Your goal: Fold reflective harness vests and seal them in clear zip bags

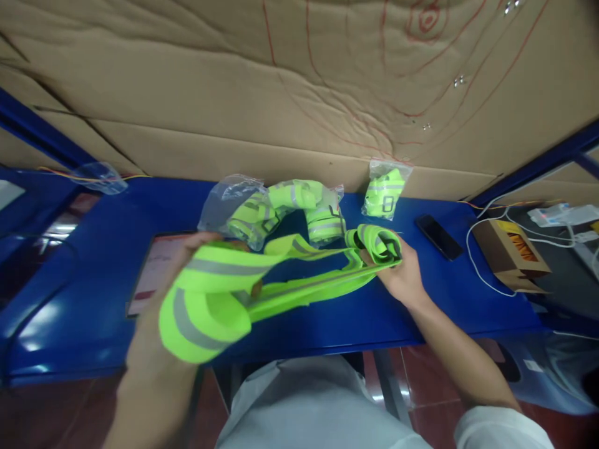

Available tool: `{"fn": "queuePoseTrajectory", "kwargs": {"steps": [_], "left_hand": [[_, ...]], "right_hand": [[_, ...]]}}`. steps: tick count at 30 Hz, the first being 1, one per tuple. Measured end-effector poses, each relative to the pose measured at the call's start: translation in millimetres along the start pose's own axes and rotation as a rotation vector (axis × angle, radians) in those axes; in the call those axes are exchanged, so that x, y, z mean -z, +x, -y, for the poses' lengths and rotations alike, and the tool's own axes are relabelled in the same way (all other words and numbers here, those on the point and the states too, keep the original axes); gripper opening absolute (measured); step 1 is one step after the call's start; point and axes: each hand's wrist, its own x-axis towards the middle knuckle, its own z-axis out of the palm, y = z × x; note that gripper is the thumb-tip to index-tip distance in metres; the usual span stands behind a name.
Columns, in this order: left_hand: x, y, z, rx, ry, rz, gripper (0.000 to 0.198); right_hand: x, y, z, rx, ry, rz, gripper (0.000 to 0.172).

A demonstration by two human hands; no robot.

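Observation:
A long fluorescent yellow-green reflective strap with a grey stripe stretches between both hands above the table. My left hand, blurred and partly hidden behind the strap's wide loops, is closed around its left end. At the other end, my right hand grips a rolled-up bundle of the same strap. Just beyond, several yellow-green rolls lie together, some with dark markings, beside a crumpled clear plastic bag. Another roll, marked 8, sits in a clear bag farther right.
The blue table backs onto a cardboard panel with red drawn lines. A tablet lies partly behind my left arm. To the right are a black phone, an open cardboard box and white cables.

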Motion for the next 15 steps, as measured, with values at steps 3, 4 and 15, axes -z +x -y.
{"fn": "queuePoseTrajectory", "kwargs": {"steps": [3,4,15], "left_hand": [[-7.3,-22,16,0.199,-0.241,0.02,0.041],[-9.9,-27,18,0.182,-0.216,0.005,0.041],[-51.5,-66,-56,-0.613,0.759,0.676,0.058]], "right_hand": [[11,-13,-9,0.062,-0.101,-0.018,0.039],[12,-20,-15,0.069,-0.189,-0.046,0.04],[61,-123,-7,-0.295,-0.737,0.154,0.071]]}}
